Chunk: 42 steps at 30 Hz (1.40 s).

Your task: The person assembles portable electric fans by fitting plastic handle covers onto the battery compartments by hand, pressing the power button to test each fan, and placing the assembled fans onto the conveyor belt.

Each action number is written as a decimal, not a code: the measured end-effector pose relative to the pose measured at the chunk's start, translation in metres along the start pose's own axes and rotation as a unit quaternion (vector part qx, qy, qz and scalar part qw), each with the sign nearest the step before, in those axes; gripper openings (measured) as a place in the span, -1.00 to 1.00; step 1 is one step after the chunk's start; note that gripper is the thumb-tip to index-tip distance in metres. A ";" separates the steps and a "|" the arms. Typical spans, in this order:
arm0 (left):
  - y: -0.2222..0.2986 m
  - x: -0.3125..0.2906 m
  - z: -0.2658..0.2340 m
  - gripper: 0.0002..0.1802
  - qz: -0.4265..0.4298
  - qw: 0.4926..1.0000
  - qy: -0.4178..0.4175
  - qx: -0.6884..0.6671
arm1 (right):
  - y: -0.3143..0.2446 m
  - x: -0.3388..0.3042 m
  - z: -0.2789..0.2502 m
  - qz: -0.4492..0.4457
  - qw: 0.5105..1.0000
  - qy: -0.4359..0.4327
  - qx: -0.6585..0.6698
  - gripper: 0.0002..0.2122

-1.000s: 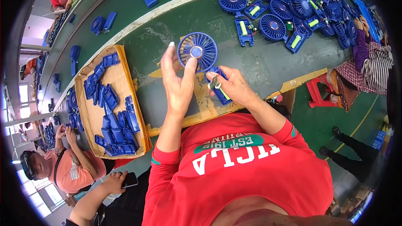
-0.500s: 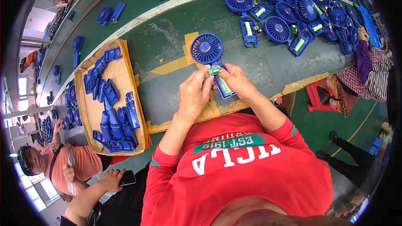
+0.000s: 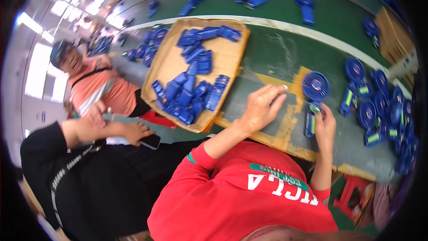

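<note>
While over bench (image 3: 264,56), left hand (image 3: 262,108) half-curled

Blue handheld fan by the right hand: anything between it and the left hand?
Nothing visible: only yellow-taped tabletop shows between the left hand and the blue handheld fan. The cardboard tray lies on the left hand's other side.

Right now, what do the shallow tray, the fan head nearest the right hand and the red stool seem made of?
Shallow tray: probably cardboard, matte tan, yellow tape-like edging.
Fan head: likely moulded plastic, satin; thin, evenly blue ribs.
Red stool: perhaps smooth plastic, uniformly coloured; partly hidden.
</note>
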<state>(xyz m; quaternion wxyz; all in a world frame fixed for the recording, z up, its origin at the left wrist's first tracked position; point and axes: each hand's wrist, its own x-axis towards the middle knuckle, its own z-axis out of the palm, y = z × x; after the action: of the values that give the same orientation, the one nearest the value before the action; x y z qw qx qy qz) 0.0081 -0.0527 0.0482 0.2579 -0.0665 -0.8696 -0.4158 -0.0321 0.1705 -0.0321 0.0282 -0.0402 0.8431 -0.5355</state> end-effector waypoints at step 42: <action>0.152 0.016 -0.019 -0.85 0.211 0.906 -0.066 -0.361 | -0.126 -0.040 -0.079 -0.193 0.973 -0.053 0.111 -0.83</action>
<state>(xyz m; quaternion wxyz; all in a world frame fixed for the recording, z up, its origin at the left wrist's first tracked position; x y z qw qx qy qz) 0.0522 0.0290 0.1705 0.2394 -0.3642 -0.6410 -0.6318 0.0052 0.1923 0.1156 -0.0266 -0.2272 0.7521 -0.6181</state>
